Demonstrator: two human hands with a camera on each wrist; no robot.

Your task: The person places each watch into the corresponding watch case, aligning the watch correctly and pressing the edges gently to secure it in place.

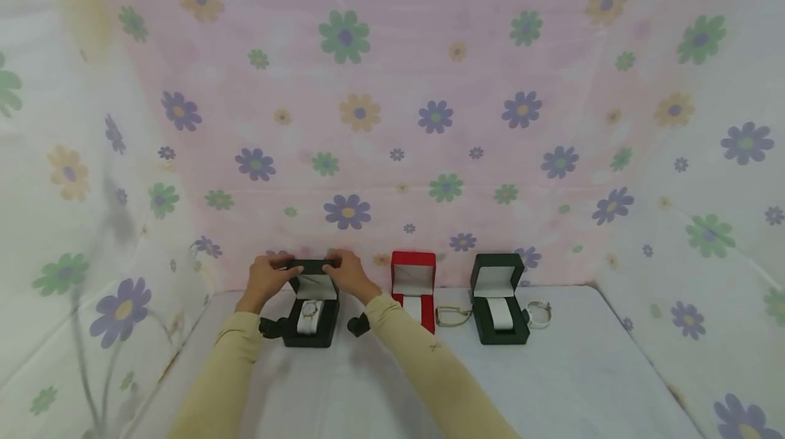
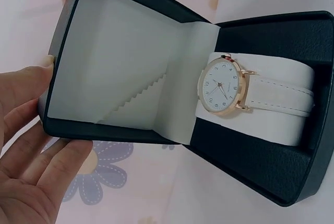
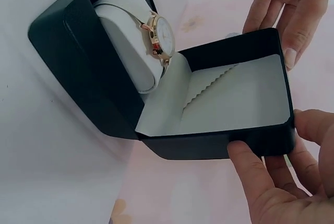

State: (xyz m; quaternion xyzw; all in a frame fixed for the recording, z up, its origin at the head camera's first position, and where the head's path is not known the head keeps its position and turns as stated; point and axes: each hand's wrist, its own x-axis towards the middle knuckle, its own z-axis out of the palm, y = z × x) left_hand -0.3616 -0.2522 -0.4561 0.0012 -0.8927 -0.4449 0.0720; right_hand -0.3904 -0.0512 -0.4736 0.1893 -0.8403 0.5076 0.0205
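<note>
Against the flowered backdrop, over the white tabletop, reaches forward with sleeved forearms angled inward; now grips the raised lid of the leftmost green box with left hand and right hand at opposite corners, bending fingers round its edges. Inside, on the cushion: a white-strapped watch.

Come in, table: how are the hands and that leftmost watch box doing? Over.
Left hand and right hand gripping the open lid. White-strapped watch on the cushion inside the leftmost box. No obstruction visible between lid and watch.
</note>
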